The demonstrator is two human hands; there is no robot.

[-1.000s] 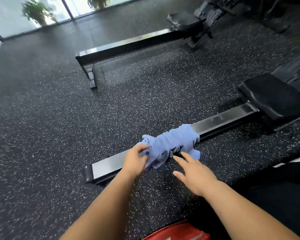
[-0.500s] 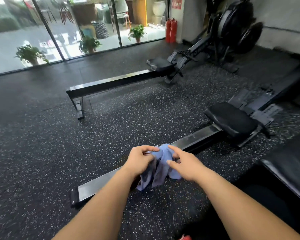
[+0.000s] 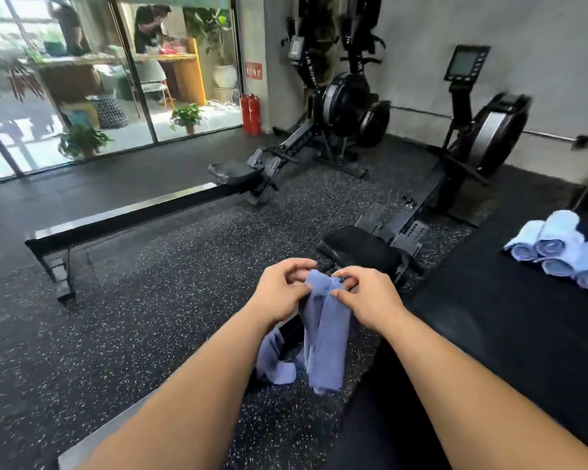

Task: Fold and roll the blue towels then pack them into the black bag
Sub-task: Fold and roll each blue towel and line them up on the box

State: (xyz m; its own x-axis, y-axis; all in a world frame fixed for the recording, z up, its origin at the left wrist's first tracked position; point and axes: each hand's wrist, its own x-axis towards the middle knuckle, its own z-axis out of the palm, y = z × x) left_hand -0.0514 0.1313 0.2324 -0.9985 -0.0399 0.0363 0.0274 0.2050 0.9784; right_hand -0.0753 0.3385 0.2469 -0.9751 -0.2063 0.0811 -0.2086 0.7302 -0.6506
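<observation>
The blue towel (image 3: 324,334) hangs at the centre of the frame. It is bunched into a loose strip, with its long axis running up and down in the picture. Its top edge is gathered between the two hands, and its lower end trails toward the bottom centre. A second fold of it sags under the left forearm. Whether the bottom touches anything cannot be told.

The left hand (image 3: 279,290) has its fingers curled and pinches the top of the cloth from the left. The right hand (image 3: 370,296) pinches the same edge from the right, thumb against fingers. The two grips are narrow and sit just beside each other, almost knuckle to knuckle, so neither hand is nearer to the cloth than the other.

The likely next step is to draw the hands apart along that top edge so the strip opens flat for folding. The bunched folds may cling together as it opens.

At the right edge of the frame, several rolled towels (image 3: 557,252) are stacked on a black pad (image 3: 489,317), nearer to the right hand. Just above the hands is a rowing machine's seat (image 3: 360,251), standing on the speckled floor (image 3: 150,300). The black bag is not in view.
</observation>
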